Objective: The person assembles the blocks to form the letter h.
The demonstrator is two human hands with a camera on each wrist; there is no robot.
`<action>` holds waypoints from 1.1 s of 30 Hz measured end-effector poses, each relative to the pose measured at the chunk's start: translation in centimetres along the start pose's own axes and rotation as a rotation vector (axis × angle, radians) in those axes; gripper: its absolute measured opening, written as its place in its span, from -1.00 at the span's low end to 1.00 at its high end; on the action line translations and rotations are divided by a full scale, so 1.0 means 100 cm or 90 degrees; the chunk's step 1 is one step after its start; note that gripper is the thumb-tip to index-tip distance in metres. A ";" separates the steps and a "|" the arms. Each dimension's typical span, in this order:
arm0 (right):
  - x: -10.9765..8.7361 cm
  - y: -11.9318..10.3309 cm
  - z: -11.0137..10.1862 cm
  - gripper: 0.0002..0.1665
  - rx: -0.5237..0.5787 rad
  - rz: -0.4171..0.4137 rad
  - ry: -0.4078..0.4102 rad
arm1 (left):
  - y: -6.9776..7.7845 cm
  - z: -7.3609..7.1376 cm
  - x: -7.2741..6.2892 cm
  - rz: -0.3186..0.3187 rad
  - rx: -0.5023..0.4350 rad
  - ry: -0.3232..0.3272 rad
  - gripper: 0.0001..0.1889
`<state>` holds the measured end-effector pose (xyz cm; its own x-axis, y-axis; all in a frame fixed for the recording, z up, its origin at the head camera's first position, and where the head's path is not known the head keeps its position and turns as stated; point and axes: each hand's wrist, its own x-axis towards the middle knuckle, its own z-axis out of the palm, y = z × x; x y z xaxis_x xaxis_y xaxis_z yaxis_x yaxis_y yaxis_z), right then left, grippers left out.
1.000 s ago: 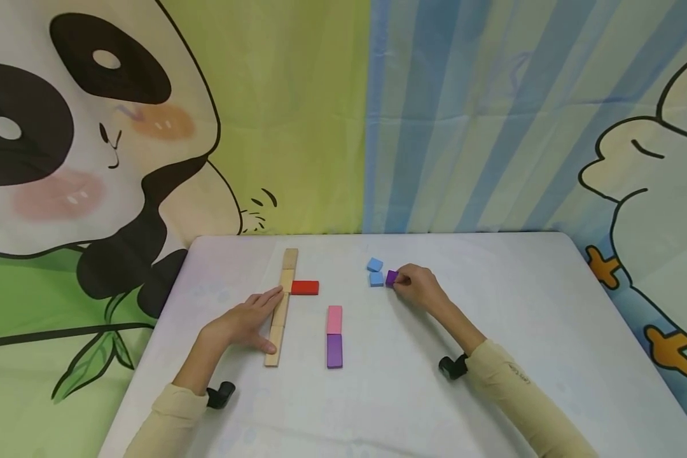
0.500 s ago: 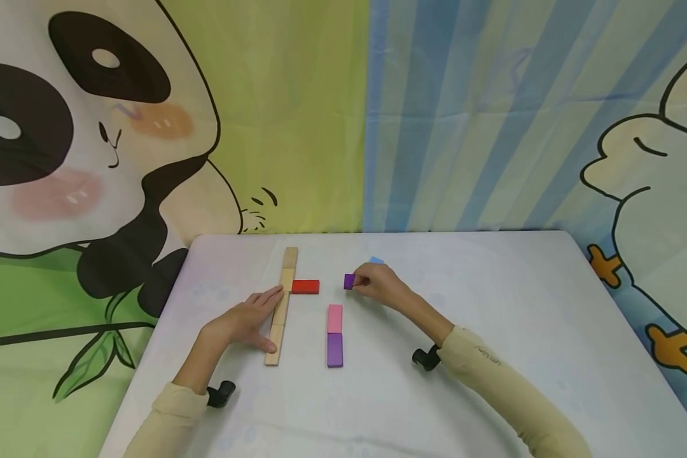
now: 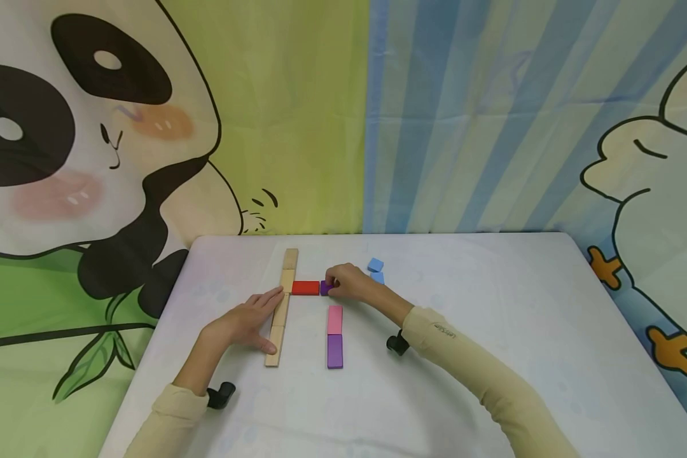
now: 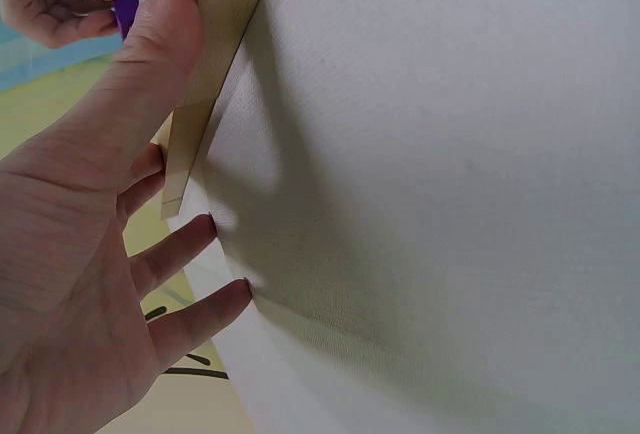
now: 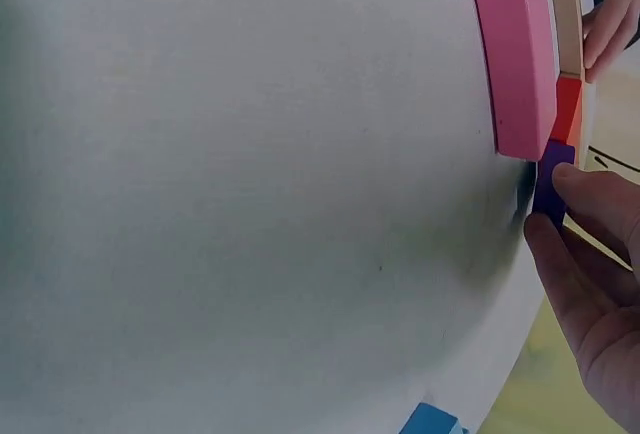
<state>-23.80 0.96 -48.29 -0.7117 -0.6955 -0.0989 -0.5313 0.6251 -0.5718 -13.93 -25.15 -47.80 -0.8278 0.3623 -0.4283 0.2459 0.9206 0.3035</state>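
Note:
A row of plain wooden blocks (image 3: 278, 336) runs front to back on the white table. My left hand (image 3: 242, 326) rests along this row, fingers spread and straight, thumb on the near part. A red block (image 3: 306, 288) sticks out to the right from the row. At the red block's right end, my right hand (image 3: 352, 282) pinches a small purple block (image 5: 554, 179) between thumb and fingers. In the right wrist view, this small block sits at the end of the red one. Nearer to me lie a pink block (image 3: 334, 320) and a longer purple block (image 3: 334, 352), end to end.
Two small blue blocks (image 3: 376, 264) lie behind the right forearm, towards the back of the white table (image 3: 492, 280). A printed cloth backdrop (image 3: 298, 114) with a panda hangs behind the table. Black wrist cameras (image 3: 221, 395) sit on both wrists.
My right hand has carried the small purple block leftwards from beside the blue blocks to the red block's right end. The left hand has stayed in place on the wooden row.

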 end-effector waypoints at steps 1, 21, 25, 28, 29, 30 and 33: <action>0.001 -0.001 0.001 -0.85 0.001 0.004 -0.006 | 0.000 0.000 0.000 0.004 0.000 0.003 0.31; 0.007 -0.003 0.008 -0.61 -0.027 0.047 -0.028 | 0.001 0.001 -0.001 0.005 0.016 0.007 0.30; 0.006 -0.004 0.008 -0.61 -0.034 0.042 -0.023 | 0.002 0.000 -0.002 0.007 0.013 0.008 0.30; 0.004 -0.004 0.005 -0.55 -0.039 0.036 -0.016 | 0.001 0.000 -0.002 0.010 0.015 0.011 0.30; 0.003 -0.005 0.003 -0.52 -0.038 0.039 -0.014 | 0.001 0.000 -0.001 0.011 0.018 0.012 0.30; 0.002 -0.004 0.001 -0.50 -0.040 0.041 -0.011 | 0.000 0.001 -0.001 0.012 0.020 0.013 0.30; -0.002 -0.001 -0.011 -0.44 -0.047 0.045 0.000 | -0.001 0.002 0.000 0.013 0.022 0.014 0.31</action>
<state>-24.10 1.43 -47.35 -0.7482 -0.6492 -0.1368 -0.5128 0.6967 -0.5017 -13.86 -25.23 -48.03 -0.8333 0.3783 -0.4031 0.2799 0.9176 0.2823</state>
